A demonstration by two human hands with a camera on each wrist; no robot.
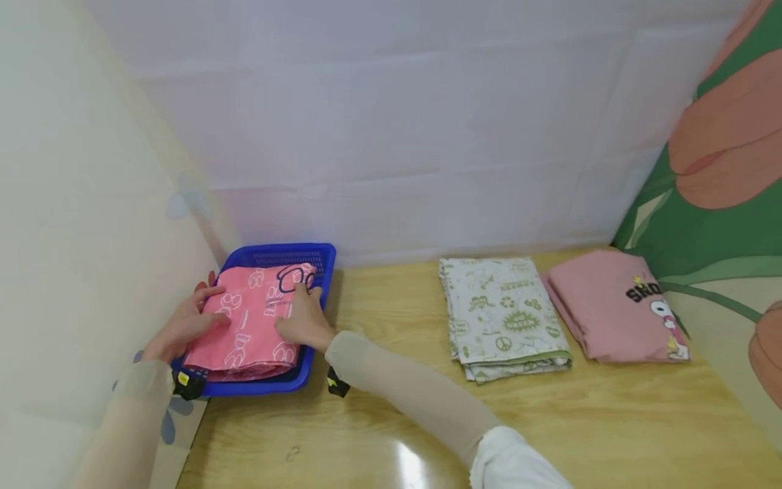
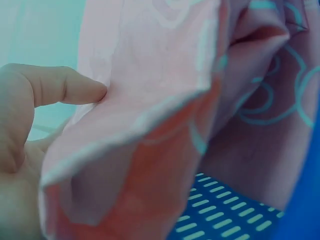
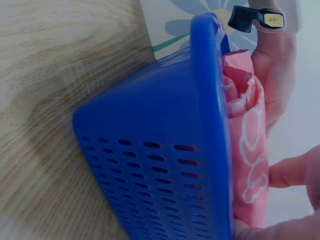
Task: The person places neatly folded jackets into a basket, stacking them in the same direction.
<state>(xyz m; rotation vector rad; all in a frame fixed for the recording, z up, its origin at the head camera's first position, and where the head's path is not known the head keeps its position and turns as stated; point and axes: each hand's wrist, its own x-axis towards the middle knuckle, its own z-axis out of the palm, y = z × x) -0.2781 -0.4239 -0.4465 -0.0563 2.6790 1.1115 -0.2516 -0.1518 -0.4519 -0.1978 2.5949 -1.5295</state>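
Observation:
A folded pink cloth (image 1: 250,319) with white outline drawings and a dark printed figure at its upper right corner sits in a blue plastic basket (image 1: 253,388). My left hand (image 1: 186,326) holds the cloth's left side; in the left wrist view its thumb (image 2: 75,89) presses the fabric, and the fingers behind are partly hidden. At the cloth's right side, my right hand (image 1: 307,319) grips the edge, thumb on top and other fingers down by the basket rim. The right wrist view shows the cloth (image 3: 252,165) level with and above the rim.
On the wooden table (image 1: 391,414), a white folded cloth (image 1: 504,312) with green print lies right of the basket. Beside it is a dusty-pink folded cloth (image 1: 611,305) with a cartoon dog. A white sheet (image 1: 366,136) hangs behind, and a pale wall (image 1: 91,204) stands close on the left.

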